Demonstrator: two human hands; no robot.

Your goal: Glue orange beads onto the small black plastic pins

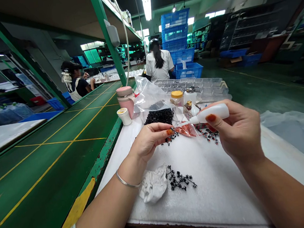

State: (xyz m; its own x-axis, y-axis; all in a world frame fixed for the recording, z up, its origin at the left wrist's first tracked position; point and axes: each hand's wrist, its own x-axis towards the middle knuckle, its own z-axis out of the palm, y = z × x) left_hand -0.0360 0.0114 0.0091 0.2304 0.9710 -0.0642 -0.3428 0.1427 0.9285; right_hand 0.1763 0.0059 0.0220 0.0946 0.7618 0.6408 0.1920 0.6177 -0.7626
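Observation:
My right hand (236, 129) is wrapped round a white squeeze bottle (216, 112), its thin nozzle pointing left. The nozzle tip reaches the fingertips of my left hand (150, 138), which pinch a small black part (172, 129); its exact shape is too small to make out. Behind the hands lies a heap of small black parts (159, 117), with a clear bag of orange-red pieces (187, 129) beside it. Closer to me, several black stick-like parts (180, 180) are scattered on the white table covering (215, 190), next to a crumpled white cloth (153, 183).
A pink cup (126, 100), a white tub (124, 116) and a yellow-lidded jar (176, 99) stand at the back. Compartment trays (208, 87) lie behind them. The green conveyor belt (50, 149) runs along the left. Two people sit further off, near stacked blue crates (175, 33).

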